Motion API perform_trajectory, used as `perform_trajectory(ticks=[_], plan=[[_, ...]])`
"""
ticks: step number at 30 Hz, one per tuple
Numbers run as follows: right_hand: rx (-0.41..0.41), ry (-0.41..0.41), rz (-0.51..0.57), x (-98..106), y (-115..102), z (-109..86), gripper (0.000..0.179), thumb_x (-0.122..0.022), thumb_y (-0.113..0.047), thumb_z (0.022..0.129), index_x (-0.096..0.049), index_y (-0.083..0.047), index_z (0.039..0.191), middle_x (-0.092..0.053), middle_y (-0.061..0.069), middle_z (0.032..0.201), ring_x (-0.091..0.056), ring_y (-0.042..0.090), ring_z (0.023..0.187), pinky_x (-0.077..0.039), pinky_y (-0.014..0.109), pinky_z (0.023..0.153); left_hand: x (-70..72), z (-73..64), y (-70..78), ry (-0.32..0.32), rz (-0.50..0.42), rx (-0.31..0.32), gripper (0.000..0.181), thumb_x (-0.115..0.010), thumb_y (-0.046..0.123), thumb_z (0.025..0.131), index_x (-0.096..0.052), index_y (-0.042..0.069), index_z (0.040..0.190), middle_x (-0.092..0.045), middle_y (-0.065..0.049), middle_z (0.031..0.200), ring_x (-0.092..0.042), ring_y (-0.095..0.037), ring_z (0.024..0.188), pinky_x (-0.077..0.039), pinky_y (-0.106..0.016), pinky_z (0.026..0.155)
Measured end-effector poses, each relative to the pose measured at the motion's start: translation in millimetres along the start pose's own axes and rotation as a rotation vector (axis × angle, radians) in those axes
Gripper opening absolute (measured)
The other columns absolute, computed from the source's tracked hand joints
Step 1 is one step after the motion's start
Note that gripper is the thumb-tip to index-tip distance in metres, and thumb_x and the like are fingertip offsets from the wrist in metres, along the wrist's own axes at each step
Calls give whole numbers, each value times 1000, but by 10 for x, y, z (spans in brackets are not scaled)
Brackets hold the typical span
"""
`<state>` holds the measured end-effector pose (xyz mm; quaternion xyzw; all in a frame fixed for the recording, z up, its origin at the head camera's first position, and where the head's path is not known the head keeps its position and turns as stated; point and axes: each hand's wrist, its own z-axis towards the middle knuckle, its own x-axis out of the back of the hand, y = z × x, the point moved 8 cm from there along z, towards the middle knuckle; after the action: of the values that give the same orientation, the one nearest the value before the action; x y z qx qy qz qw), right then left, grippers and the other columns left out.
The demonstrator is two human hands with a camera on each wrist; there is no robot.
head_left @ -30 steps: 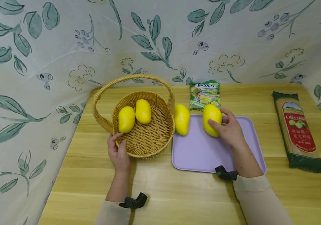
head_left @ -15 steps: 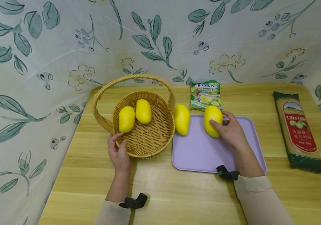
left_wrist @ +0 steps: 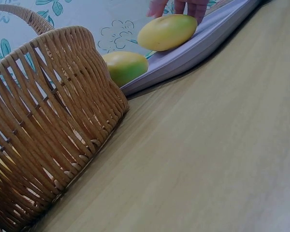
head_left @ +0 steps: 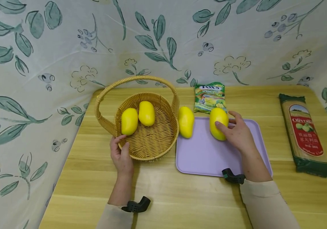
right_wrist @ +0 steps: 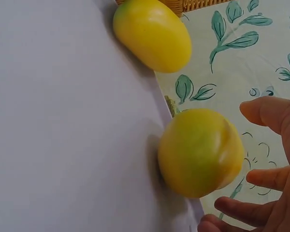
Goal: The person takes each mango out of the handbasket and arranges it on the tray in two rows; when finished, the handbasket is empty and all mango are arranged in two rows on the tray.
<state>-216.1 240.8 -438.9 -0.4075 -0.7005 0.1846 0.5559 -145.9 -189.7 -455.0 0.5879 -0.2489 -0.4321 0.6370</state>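
**Covered, cropped or too small to read**

In the head view, some fingers of the left hand [head_left: 122, 160] are out of sight at the wall of the basket [head_left: 150, 143]. The thumb of the right hand [head_left: 241, 136] hides part of one mango [head_left: 218, 119], and that hand and mango cover parts of the tray [head_left: 200, 156]. The smallest print on the green bag [head_left: 209, 100] and the pasta pack [head_left: 305, 133] is unreadable. Both sleeves [head_left: 267, 198] run off the bottom edge. In the left wrist view, the basket is cut at the left and hides one end of a second mango [left_wrist: 127, 68]. In the right wrist view, the right hand is cropped at the edge.
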Motion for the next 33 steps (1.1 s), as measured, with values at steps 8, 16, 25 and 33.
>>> perform_trajectory(ticks=[8,16,25,33], plan=[[135,121,-67,172,-351,-287,88,-63,-52,95,-20,-17,164,-35,24,161,-40,49,140,-43,67,105,10,5,2,-2,7,-6,26,-49,-7,92,-52,-16,116,-41,-17,152,-29,-25,150,-18,-36,122],[522,52,-31,-231,-1079,-1000,66,-75,-29,92,-48,-11,149,-55,14,144,-57,35,123,-51,55,101,13,-5,-17,-1,21,37,29,-50,-4,92,-52,-15,118,-35,-13,160,-18,-27,156,-8,-46,128],[842,-66,-99,-1043,-1589,-1411,60,-78,-39,89,-57,-17,142,-57,2,139,-57,21,128,-49,47,106,19,23,14,-3,16,-2,26,-50,-6,91,-54,-14,116,-41,-17,153,-30,-27,150,-18,-40,124],[735,-101,-241,-1470,-1930,-1036,76,-78,-50,86,-49,-21,149,-39,15,157,-49,41,134,-48,57,104,-5,30,11,-17,6,-10,27,-50,-6,90,-52,-16,116,-43,-16,150,-36,-25,145,-27,-35,119]])
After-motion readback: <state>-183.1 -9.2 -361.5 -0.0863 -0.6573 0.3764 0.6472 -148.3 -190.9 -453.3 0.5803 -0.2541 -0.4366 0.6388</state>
